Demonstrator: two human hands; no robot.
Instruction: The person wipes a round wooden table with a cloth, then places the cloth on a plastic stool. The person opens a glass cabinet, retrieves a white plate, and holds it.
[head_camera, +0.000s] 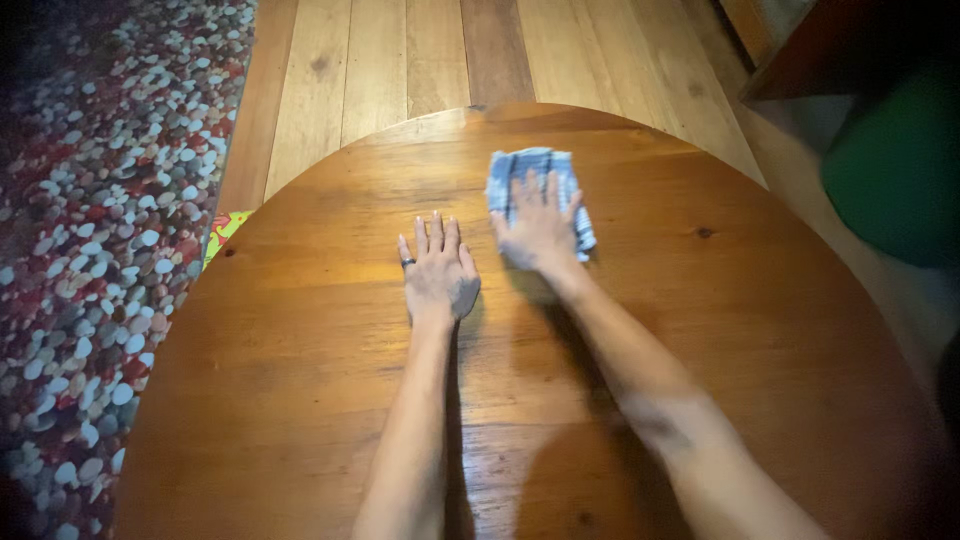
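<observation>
My right hand (540, 228) lies flat, fingers spread, pressing on a folded blue-and-white checked cloth (535, 165) on the far half of a round wooden table (300, 350). My left hand (437, 270) rests palm down on the bare tabletop just left of the cloth, fingers together, a dark ring on one finger. It holds nothing. Both forearms stretch out over the table from the near edge.
Wooden floorboards (400, 60) run beyond the table. A red rug patterned with pale pebbles (100, 200) lies to the left. A dark green rounded object (890, 170) and dark wooden furniture (830, 50) stand at the right.
</observation>
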